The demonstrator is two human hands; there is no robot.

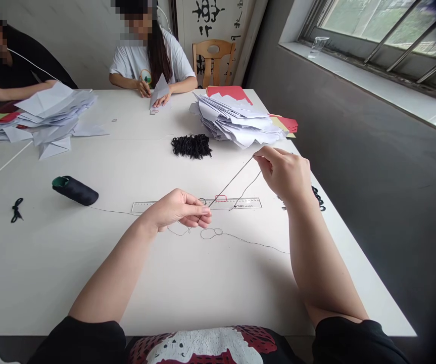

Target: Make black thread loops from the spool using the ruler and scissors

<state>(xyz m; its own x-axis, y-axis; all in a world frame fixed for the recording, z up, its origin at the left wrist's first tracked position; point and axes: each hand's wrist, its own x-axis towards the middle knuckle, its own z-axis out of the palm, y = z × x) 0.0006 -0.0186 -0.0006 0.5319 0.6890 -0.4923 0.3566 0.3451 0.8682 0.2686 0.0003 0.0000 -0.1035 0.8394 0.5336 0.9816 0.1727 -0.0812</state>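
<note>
Between my two hands a black thread [232, 180] runs taut, rising to the right. My left hand [182, 210] pinches its lower part between thumb and fingers, above a clear ruler [251, 203] that lies flat on the table. Higher and to the right, my right hand [286, 172] is closed on the thread's upper end, and a loose tail hangs below it. More thin thread lies in loops on the table under my left hand. One strand leads left to a black thread spool [77, 191] lying on its side, with a green core showing.
A bundle of black cord loops [191, 146] lies mid-table. Paper stacks [236, 119] stand at the back right and left [51, 116]. A small black cord knot [16, 210] is far left. More black loops [318, 197] lie beyond my right wrist. Two people sit across the table.
</note>
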